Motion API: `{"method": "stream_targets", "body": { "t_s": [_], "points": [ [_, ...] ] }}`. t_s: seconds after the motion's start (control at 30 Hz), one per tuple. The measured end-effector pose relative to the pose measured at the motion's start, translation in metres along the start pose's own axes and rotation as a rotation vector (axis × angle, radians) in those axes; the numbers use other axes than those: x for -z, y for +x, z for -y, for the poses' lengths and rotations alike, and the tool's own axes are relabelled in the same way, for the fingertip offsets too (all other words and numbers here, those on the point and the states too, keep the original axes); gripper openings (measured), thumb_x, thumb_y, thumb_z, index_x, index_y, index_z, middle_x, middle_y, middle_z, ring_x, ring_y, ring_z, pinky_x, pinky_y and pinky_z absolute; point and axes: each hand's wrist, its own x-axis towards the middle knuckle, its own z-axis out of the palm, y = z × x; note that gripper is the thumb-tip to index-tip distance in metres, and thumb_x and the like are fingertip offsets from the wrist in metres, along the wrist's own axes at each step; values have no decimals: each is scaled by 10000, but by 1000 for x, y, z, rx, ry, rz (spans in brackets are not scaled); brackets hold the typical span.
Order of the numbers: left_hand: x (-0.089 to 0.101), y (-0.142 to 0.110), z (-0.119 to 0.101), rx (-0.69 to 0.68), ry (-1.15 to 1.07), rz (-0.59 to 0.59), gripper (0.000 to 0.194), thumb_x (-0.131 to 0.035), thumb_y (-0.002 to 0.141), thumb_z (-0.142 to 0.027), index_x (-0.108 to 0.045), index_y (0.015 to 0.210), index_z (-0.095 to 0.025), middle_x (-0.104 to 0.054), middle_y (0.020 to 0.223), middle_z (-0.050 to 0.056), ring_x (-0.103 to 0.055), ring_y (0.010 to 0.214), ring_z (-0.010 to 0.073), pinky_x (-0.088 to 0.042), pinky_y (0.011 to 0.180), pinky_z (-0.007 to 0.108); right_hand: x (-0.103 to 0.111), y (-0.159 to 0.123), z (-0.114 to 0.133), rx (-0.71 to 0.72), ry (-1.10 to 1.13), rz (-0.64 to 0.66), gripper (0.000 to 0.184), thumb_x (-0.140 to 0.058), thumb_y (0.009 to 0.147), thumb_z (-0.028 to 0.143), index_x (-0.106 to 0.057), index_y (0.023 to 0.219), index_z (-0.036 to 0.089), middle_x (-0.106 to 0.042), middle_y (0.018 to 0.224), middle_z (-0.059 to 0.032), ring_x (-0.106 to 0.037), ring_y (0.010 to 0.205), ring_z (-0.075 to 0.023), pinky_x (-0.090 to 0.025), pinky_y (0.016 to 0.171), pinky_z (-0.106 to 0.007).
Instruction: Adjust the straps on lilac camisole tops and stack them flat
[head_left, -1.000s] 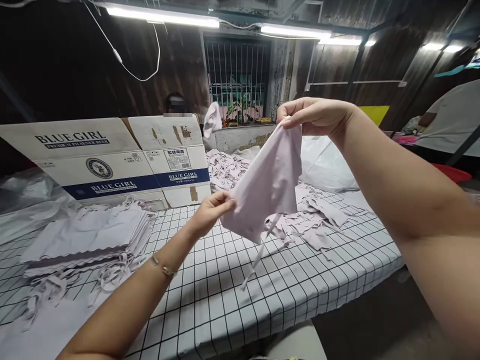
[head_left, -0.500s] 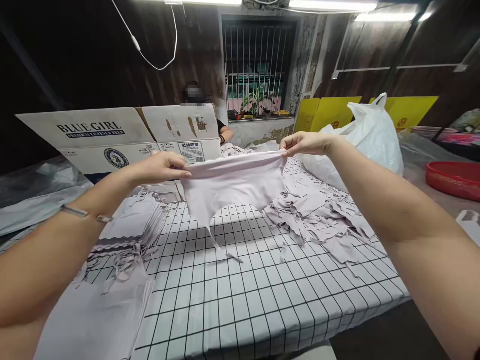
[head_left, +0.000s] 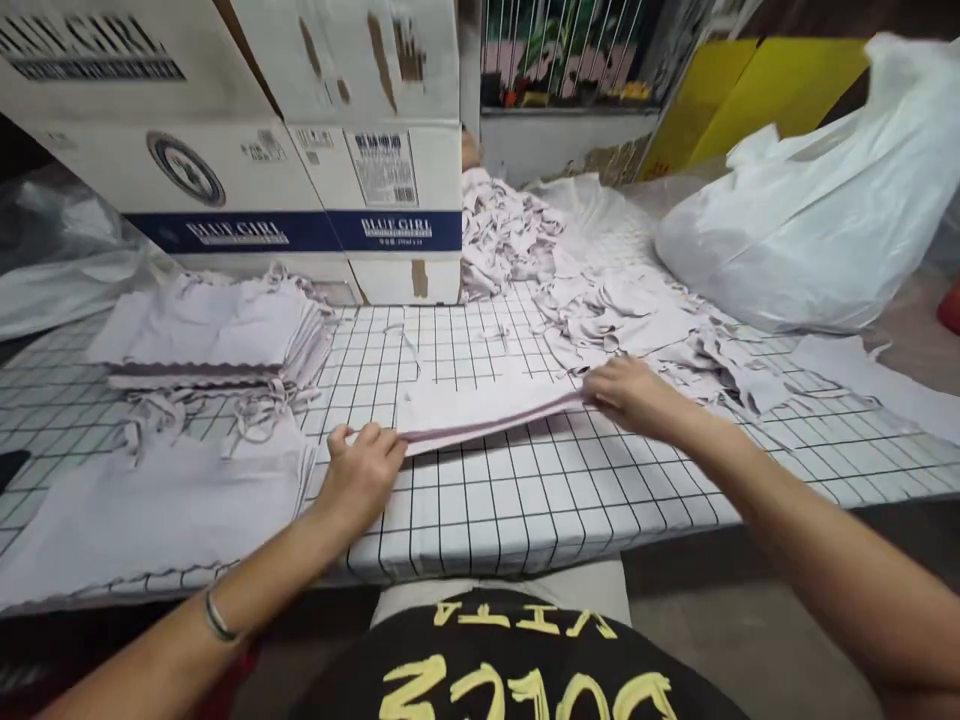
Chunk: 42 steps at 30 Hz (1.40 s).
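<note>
A pale pink camisole point(head_left: 480, 408) stretches between my hands, low over the checked tablecloth point(head_left: 480, 510). My left hand point(head_left: 365, 468) pinches the left end of its near edge. At the opposite end, my right hand point(head_left: 626, 395) has its fingers closed on the other corner. The far part of the garment lies toward the cloth, with a thin strap point(head_left: 409, 345) reaching away from it. Left of my left hand is a neat stack of similar garments point(head_left: 217, 325), and a second flat pile point(head_left: 150, 510) lies in front of that stack.
A large white printed carton point(head_left: 300, 170) stands at the back left. Loose pale pieces point(head_left: 622, 310) lie heaped beyond my right hand, with another heap point(head_left: 510, 230) behind. A full white plastic bag point(head_left: 810, 220) sits at the back right. Part of another person's arm point(head_left: 470, 150) shows behind the carton.
Both hands have come down and nearer to me, lowering the raised camisole onto the tabletop. The view has tilted downward, bringing the printed black shirt front into sight.
</note>
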Motion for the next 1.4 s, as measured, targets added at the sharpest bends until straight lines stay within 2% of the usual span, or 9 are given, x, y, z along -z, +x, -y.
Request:
{"method": "stream_targets", "body": {
  "t_s": [0.13, 0.3, 0.43, 0.57, 0.67, 0.87, 1.03, 1.27, 1.4],
  "points": [
    [-12, -58, -30, 68, -89, 50, 334, -455, 850, -55, -682, 992, -254, -702, 860, 76, -594, 829, 263, -248, 818, 496, -46, -63, 51, -45, 22, 95, 191, -464, 916, 130, -631, 874, 212, -650, 966, -111, -549, 855, -292, -408, 772, -435],
    [14, -82, -33, 207, -392, 53, 136, -552, 894, -248, -669, 958, -278, -683, 925, 19, -607, 886, 208, -310, 877, 438, -33, -90, 91, -147, 173, 115, 190, -515, 980, 357, -616, 1087, 236, -563, 1262, -108, -526, 1091, -328, -438, 886, -482],
    [16, -35, -5, 461, -499, -27, 208, -496, 912, -360, -622, 850, -207, -626, 930, 50, -585, 903, 198, -411, 840, 354, -36, -53, 126, -109, 275, 67, 583, -470, 993, 576, -391, 1441, 211, -297, 1515, -106, -279, 1375, -322, -270, 1119, -521],
    [-24, 54, 30, 701, -334, 77, 268, -598, 821, -449, -600, 747, -191, -637, 995, 94, -527, 1083, 325, -281, 1012, 522, -81, 15, 158, 93, 235, 197, 785, -501, 964, 628, -228, 1537, 166, -101, 1569, -110, -81, 1439, -298, -66, 1187, -502],
    [-53, 103, 43, 885, -677, 198, 310, -782, 641, -297, -500, 599, -175, -642, 931, 107, -449, 1200, 395, -197, 1067, 558, -113, 46, 168, 200, 230, 305, 804, -467, 961, 661, -231, 1539, 155, -114, 1561, -119, -54, 1442, -283, -29, 1188, -494],
    [-66, 129, 57, 981, -1247, 229, 246, -686, 725, -106, -453, 731, -184, -675, 771, 87, -660, 867, 260, -509, 830, 442, -125, 44, 166, 221, 314, 297, 780, -389, 979, 671, -221, 1542, 157, -107, 1559, -119, -62, 1442, -282, -28, 1189, -505],
    [-57, 166, 99, 1040, -1607, 107, 177, -500, 833, 8, -459, 824, -165, -688, 844, 110, -693, 828, 179, -569, 807, 351, -120, 43, 166, 202, 408, 338, 749, -379, 993, 654, -201, 1547, 181, -93, 1561, -111, -41, 1443, -275, 4, 1186, -504],
    [-28, 208, 125, 957, -1705, -59, 238, -458, 808, 77, -596, 923, -78, -706, 886, 149, -700, 808, 176, -564, 824, 316, -116, 42, 165, 145, 633, 343, 718, -513, 971, 605, -292, 1526, 207, -157, 1557, -100, -80, 1438, -301, 20, 1181, -517],
    [-5, 185, 88, 545, -1626, -27, 161, -658, 752, -38, -699, 899, -89, -729, 962, 128, -707, 833, 198, -539, 905, 384, -99, 68, 136, -189, 1130, 149, 445, -557, 966, 493, -570, 1327, 232, -526, 1350, -94, -469, 1249, -290, -340, 1086, -497]
  ]
}}
